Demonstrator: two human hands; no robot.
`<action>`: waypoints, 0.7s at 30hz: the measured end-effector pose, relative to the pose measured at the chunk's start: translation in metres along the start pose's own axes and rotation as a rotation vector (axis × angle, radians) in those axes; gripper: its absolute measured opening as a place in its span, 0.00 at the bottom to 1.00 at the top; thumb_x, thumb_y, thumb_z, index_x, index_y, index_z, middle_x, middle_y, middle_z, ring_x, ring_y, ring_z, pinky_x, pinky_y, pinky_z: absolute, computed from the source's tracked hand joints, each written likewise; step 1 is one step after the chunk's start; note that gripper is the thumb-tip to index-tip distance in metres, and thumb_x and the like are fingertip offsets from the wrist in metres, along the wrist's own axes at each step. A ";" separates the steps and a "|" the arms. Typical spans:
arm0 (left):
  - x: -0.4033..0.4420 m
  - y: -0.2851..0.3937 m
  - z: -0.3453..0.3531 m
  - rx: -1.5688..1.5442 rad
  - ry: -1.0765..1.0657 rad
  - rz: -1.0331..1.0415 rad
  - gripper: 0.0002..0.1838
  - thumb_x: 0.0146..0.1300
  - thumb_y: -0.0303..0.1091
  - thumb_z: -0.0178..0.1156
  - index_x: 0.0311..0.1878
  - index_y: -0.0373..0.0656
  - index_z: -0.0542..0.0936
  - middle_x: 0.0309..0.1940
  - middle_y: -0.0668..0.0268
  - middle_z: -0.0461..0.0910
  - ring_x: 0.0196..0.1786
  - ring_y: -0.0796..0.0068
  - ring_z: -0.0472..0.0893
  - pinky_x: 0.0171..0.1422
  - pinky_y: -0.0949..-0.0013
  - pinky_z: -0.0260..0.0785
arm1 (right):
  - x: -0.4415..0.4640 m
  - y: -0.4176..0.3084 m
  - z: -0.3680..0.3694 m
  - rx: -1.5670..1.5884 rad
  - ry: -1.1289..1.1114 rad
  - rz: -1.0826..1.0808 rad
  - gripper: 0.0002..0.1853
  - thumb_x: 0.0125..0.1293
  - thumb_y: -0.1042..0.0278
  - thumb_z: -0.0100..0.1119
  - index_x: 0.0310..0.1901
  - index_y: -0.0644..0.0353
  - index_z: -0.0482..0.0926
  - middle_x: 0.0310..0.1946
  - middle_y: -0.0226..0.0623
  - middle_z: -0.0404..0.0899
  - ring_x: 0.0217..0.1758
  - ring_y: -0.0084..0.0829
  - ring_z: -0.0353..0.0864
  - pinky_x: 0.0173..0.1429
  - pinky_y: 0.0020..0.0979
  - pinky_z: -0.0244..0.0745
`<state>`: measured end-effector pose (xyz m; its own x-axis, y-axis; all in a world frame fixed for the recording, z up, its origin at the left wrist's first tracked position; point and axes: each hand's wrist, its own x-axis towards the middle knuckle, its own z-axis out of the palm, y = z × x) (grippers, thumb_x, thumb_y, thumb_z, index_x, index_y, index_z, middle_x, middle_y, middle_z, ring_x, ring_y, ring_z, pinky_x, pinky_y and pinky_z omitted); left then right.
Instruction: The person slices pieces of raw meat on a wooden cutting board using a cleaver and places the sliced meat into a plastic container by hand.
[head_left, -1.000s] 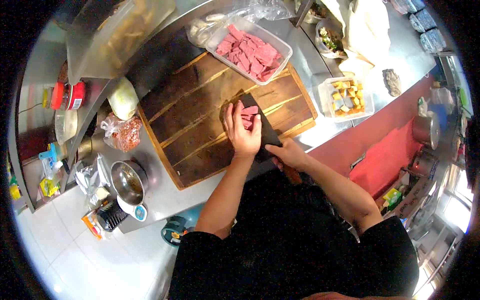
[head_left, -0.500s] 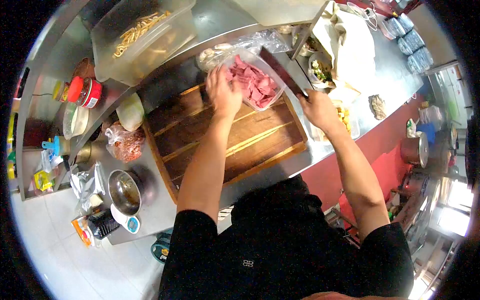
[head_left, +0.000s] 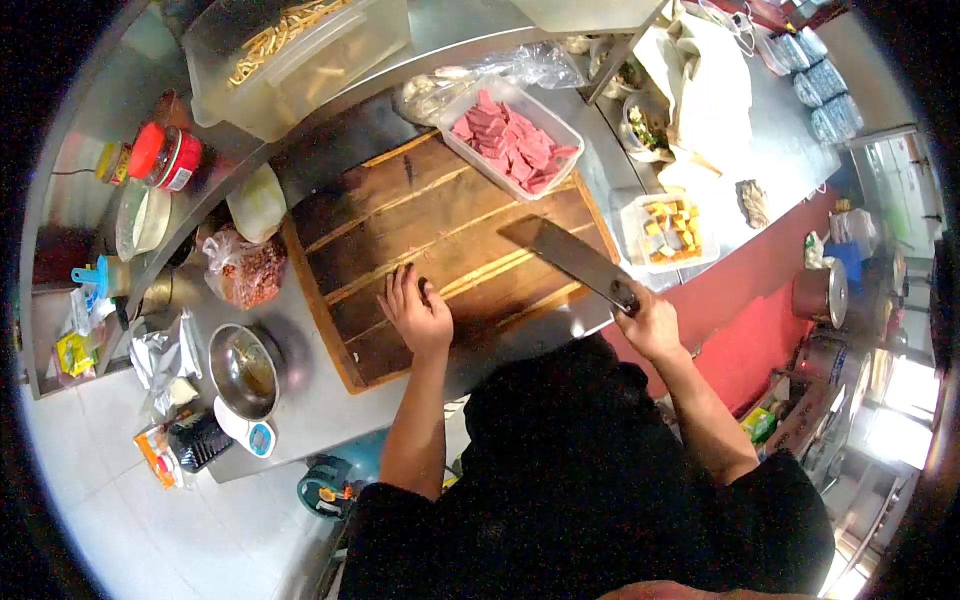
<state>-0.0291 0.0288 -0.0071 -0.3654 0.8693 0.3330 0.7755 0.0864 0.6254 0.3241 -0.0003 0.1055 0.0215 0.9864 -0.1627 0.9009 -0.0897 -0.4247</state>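
My left hand (head_left: 418, 310) is over the lower left part of the wooden cutting board (head_left: 385, 235), its fingers apart and nothing seen in them. In my right hand (head_left: 648, 322) is the handle of a wide cleaver (head_left: 570, 257), whose blade reaches over the right side of the board. A clear plastic container (head_left: 458, 152) of sliced pink meat (head_left: 510, 140) rests at the board's upper right edge. Small scraps lie on the wood.
Right of the board stands a container of orange cubes (head_left: 672, 225). To the left are a bag of red-brown bits (head_left: 243, 268), a pale vegetable (head_left: 257, 203), a metal bowl (head_left: 245, 370) on a white scale (head_left: 243, 430), and a red-lidded jar (head_left: 168, 158).
Both hands have drawn back from the meat container toward me. The cleaver has swung down over the board. The meat earlier under my left hand is gone from the board.
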 end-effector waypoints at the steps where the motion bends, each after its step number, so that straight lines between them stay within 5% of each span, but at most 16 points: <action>1: 0.001 -0.003 -0.001 0.004 0.003 0.005 0.20 0.66 0.29 0.58 0.61 0.40 0.80 0.66 0.55 0.78 0.72 0.47 0.71 0.81 0.37 0.50 | 0.002 -0.001 0.005 0.004 -0.001 -0.015 0.28 0.58 0.68 0.69 0.63 0.53 0.78 0.44 0.50 0.85 0.43 0.54 0.87 0.49 0.47 0.83; 6: -0.001 -0.005 -0.001 -0.013 0.003 0.069 0.21 0.64 0.28 0.58 0.61 0.40 0.80 0.64 0.55 0.79 0.71 0.46 0.72 0.79 0.37 0.53 | 0.018 0.005 0.034 0.035 -0.016 -0.094 0.32 0.62 0.68 0.70 0.69 0.52 0.72 0.43 0.46 0.81 0.49 0.50 0.84 0.53 0.46 0.80; 8: -0.005 -0.011 0.003 0.048 -0.019 0.074 0.22 0.63 0.27 0.59 0.62 0.40 0.78 0.63 0.52 0.79 0.70 0.45 0.73 0.77 0.37 0.55 | 0.026 0.001 0.036 0.067 -0.062 -0.132 0.31 0.67 0.57 0.66 0.70 0.54 0.71 0.54 0.53 0.79 0.56 0.57 0.81 0.58 0.51 0.78; 10: -0.002 -0.007 0.001 0.000 0.009 0.121 0.22 0.64 0.27 0.59 0.62 0.40 0.78 0.63 0.50 0.79 0.70 0.45 0.73 0.76 0.36 0.57 | 0.029 0.011 0.050 0.018 0.029 -0.202 0.32 0.67 0.54 0.66 0.70 0.54 0.70 0.56 0.56 0.78 0.58 0.59 0.80 0.60 0.51 0.78; 12: -0.002 -0.018 0.007 0.020 -0.008 0.175 0.21 0.65 0.27 0.59 0.61 0.39 0.78 0.63 0.49 0.79 0.69 0.45 0.74 0.76 0.38 0.58 | 0.029 0.010 0.040 0.085 -0.131 -0.066 0.33 0.67 0.50 0.67 0.69 0.55 0.71 0.54 0.56 0.78 0.59 0.57 0.79 0.61 0.50 0.78; 21: -0.001 -0.004 0.012 0.247 -0.111 0.029 0.21 0.71 0.36 0.55 0.62 0.38 0.77 0.64 0.48 0.77 0.71 0.46 0.72 0.79 0.41 0.56 | 0.009 0.052 -0.009 0.242 -0.103 0.018 0.29 0.67 0.61 0.66 0.69 0.52 0.72 0.45 0.45 0.79 0.54 0.49 0.81 0.57 0.46 0.78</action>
<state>-0.0256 0.0333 -0.0178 -0.2930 0.9201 0.2599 0.8919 0.1650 0.4211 0.3747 0.0050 0.0899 -0.0192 0.9663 -0.2566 0.7703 -0.1494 -0.6200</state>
